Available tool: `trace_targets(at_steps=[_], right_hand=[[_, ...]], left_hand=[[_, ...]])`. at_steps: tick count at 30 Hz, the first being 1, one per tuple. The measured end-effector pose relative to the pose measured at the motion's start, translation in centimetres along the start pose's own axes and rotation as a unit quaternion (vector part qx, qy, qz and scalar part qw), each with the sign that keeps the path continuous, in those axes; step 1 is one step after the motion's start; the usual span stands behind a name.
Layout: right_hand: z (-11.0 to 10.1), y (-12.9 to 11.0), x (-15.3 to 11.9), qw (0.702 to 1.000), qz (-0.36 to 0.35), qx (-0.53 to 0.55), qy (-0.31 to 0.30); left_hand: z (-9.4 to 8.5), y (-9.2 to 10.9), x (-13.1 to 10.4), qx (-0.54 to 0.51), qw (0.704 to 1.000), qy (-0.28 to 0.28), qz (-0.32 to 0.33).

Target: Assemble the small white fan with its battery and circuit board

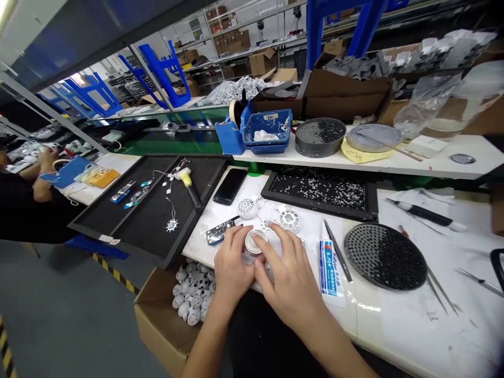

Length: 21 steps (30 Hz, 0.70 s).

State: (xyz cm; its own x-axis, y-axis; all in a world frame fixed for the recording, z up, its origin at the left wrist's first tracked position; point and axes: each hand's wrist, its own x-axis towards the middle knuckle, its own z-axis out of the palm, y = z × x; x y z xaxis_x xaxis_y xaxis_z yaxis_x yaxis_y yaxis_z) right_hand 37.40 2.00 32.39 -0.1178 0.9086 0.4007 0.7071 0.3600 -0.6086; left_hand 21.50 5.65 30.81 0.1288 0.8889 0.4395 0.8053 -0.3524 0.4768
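Note:
Near the front edge of the white table, a small round white part (pixel 255 242) with a paler, see-through lower body is held between both hands. My left hand (pixel 235 257) is closed around its left side. My right hand (pixel 289 265) grips it from the right, fingertips resting on its top. Just beyond the fingers lie a white domed ball shell (pixel 248 208) with a grid pattern and a white shell with a round spoked opening (pixel 289 218). A small circuit board (pixel 221 231) lies beside my left hand; a white gear-shaped piece (pixel 268 224) is partly hidden behind my fingers.
To the right are a K-704 glue tube (pixel 331 269), tweezers (pixel 337 249), a round perforated tray (pixel 386 257) with black bits and a knife (pixel 423 211). A black tray (pixel 157 205) and phone (pixel 230 186) lie left; a carton (pixel 161 315) of white balls stands below.

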Motion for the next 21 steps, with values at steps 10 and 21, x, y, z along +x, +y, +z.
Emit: trace_targets(at_steps=[10, 21], right_hand=[[-0.70, -0.19, -0.06, 0.996, -0.010, 0.058, 0.070], [-0.05, 0.05, -0.13, 0.999, -0.004, 0.033, 0.002]], left_hand=[[0.08, -0.02, 0.05, -0.005, 1.000, 0.004, -0.020], [0.20, -0.27, -0.27, 0.008, 1.000, -0.001, -0.019]])
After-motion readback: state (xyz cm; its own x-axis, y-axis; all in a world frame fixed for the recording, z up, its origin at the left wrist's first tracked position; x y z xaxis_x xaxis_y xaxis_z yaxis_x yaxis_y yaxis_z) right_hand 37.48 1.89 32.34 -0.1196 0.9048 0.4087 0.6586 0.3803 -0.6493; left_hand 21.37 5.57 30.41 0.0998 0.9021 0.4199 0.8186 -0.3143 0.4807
